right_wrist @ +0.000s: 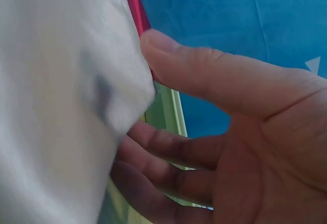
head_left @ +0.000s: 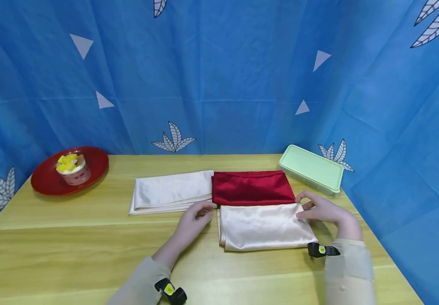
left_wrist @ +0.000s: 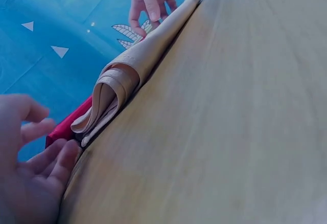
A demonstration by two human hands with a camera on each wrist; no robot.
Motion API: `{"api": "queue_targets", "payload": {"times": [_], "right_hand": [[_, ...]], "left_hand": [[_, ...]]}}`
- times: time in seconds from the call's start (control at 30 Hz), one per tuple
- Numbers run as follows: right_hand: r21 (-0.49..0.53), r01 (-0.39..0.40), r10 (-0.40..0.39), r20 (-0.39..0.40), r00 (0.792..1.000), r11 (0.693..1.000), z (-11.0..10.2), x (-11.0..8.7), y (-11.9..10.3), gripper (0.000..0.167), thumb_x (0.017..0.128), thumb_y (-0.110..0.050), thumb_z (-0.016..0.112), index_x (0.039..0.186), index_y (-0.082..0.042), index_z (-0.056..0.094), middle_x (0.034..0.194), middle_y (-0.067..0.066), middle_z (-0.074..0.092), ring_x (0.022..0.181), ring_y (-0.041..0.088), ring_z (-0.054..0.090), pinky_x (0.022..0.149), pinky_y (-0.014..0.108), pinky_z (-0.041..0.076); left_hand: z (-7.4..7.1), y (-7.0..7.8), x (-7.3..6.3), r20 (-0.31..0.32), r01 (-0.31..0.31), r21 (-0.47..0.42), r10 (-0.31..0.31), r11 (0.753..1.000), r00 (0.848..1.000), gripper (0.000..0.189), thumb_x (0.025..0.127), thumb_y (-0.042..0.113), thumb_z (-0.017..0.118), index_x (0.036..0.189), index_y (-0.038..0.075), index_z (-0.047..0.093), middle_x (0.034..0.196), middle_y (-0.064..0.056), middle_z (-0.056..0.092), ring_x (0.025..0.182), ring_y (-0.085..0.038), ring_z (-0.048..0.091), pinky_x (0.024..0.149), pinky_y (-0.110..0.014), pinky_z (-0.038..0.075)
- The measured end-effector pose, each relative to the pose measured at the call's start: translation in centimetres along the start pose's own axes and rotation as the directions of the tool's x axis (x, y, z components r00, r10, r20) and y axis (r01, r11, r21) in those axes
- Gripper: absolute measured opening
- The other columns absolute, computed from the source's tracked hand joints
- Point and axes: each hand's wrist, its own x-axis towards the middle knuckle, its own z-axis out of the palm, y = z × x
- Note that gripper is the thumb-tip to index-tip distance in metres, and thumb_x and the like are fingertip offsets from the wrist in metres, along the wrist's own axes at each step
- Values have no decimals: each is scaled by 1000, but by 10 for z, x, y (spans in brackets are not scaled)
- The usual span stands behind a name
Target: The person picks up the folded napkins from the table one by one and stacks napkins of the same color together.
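Note:
A folded cream satin cloth (head_left: 265,226) lies on the table, its far edge along a folded red satin cloth (head_left: 251,187). My left hand (head_left: 196,220) is by the cream cloth's far left corner, fingers loosely bent; in the left wrist view, its fingertips (left_wrist: 69,152) are close to the rolled folds. My right hand (head_left: 320,209) is at the right end of the cream cloth, thumb and fingers spread apart. In the right wrist view, its thumb (right_wrist: 173,58) lies by the cloth's edge, and some fingertips are hidden behind the cloth.
A folded white cloth (head_left: 175,190) lies left of the red one. At the back right sits a pale green lidded box (head_left: 312,167), close to the red cloth. A red plate (head_left: 99,165) at the far left carries a dessert cup (head_left: 77,176) topped with yellow pieces. Blue curtain (head_left: 219,76) hangs behind the table.

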Motion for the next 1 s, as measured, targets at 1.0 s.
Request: {"api": "queue_targets", "payload": {"times": [1.0], "right_hand": [[62,179,-189,242,952,982,10,18,18,27,90,-11,65,117,-5,66,121,15,58,108,25,51,82,26,48]], "left_hand": [[-3,-3,1,322,-126,176,64,976,945,27,90,17,65,116,11,67,105,0,64,92,-14,58,83,-31,49]]}}
